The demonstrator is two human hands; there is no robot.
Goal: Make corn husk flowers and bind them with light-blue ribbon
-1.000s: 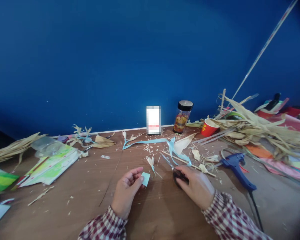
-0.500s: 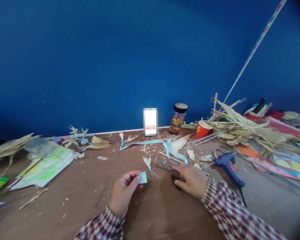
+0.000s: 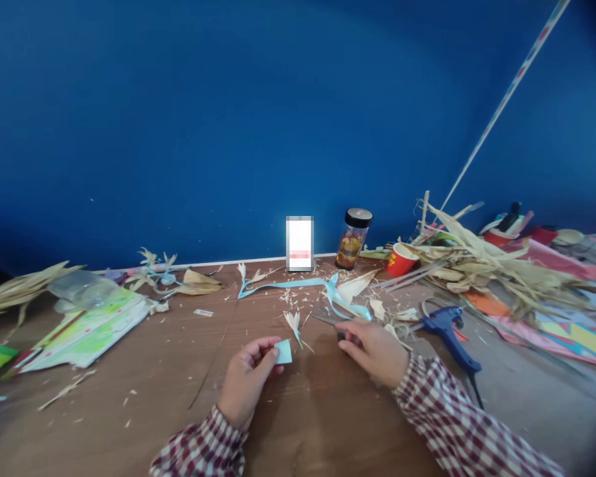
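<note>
A brown wooden surface [image 3: 129, 371] runs up to a deep blue wall, littered with husk scraps. At its near middle, the left hand [image 3: 246, 381] pinches a small pale blue card [image 3: 283, 352] between thumb and fingertips, held upright just above the wood, its long axis leaning toward 1 o'clock. At 3 o'clock from it, the right hand [image 3: 375, 348] is curled over dark-handled scissors [image 3: 330, 322]; whether it grips them I cannot tell. The blades lie flat, pointing to 10 o'clock. Between the hands lies a husk flower [image 3: 294, 322]. A blue ribbon [image 3: 298, 283] trails at 12 o'clock, a glue gun [image 3: 447, 329] at 3, a jar [image 3: 353, 239] and red cup [image 3: 401, 259] beyond.
</note>
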